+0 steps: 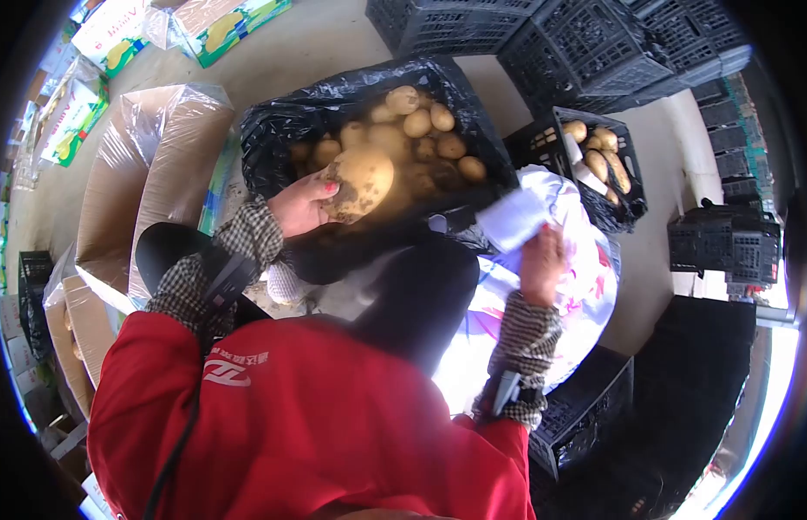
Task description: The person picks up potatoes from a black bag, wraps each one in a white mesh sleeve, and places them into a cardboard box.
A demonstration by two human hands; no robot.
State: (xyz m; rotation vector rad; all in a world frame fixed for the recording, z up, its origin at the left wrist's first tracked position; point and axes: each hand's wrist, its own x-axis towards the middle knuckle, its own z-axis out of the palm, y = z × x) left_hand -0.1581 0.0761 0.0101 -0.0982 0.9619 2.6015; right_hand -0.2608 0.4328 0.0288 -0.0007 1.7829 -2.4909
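Note:
My left hand [301, 206] is closed on a large potato [365, 184], with dark soil stuck on its skin. It is above a crate lined with black plastic [278, 130], in which several potatoes [417, 123] lie. Out to the right, my right hand [542, 264] pinches a thin white sheet [513, 219], smeared by motion; it looks like paper. Beneath that hand a white plastic bag [585, 299] with red print bulges beside my leg. What the bag holds is hard to make out.
A smaller black crate [633, 195] with potatoes stands at the right. Open cardboard boxes [182, 165] with clear plastic liners are at the left. Stacked black crates [585, 52] are at the back. Printed cartons [109, 35] lie at the far left.

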